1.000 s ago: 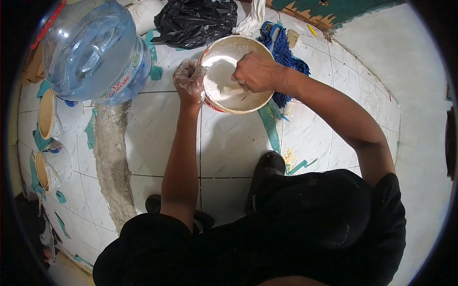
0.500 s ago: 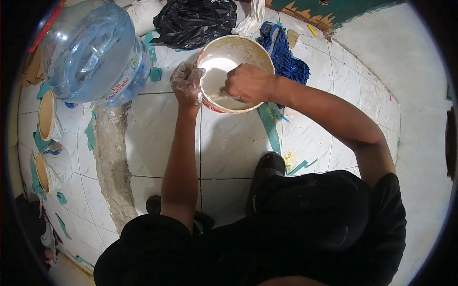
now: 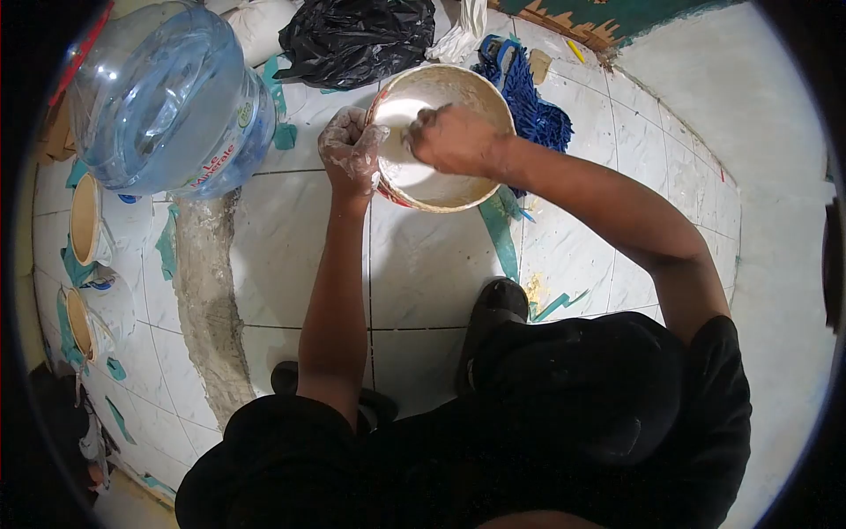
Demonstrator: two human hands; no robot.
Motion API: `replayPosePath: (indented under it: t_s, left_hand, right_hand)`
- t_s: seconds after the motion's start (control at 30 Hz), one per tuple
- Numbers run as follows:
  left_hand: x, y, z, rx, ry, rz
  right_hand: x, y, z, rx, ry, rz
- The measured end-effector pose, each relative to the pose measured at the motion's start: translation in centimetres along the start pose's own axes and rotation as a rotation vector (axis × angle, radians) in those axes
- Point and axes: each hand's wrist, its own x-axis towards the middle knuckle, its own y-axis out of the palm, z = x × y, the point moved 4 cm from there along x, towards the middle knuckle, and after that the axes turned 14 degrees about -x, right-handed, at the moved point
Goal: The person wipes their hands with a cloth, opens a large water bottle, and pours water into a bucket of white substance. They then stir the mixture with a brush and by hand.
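Observation:
A round bucket [image 3: 483,99] stands tilted on the tiled floor, its inner wall smeared with whitish residue. A white, wet-looking mixture [image 3: 423,180] lies inside. My left hand [image 3: 351,152], coated in white, is closed on the bucket's left rim, with the thumb at the edge. Over the bucket's opening is my right hand [image 3: 454,141], its fingers curled into a fist and slightly blurred by motion. Whatever this fist holds is hidden.
A large clear water bottle [image 3: 167,106] lies at the upper left. Behind the bucket are a black plastic bag [image 3: 357,40] and a blue shaggy cloth [image 3: 536,110]. Two small tubs [image 3: 85,220] lie at far left. Green scraps [image 3: 500,242] litter the tiles.
My right hand has risen slightly inside the bucket's opening and turned. The bucket and my left hand have shifted a little to the right.

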Motion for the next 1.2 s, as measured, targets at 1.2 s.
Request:
replayPosePath:
  t_s: [1.2]
  left_hand:
    - [1.0, -1.1, 0.8, -0.06, 0.07, -0.032]
  right_hand:
    - [-0.4, -0.3, -6.1, 0.098, 0.258, 0.077]
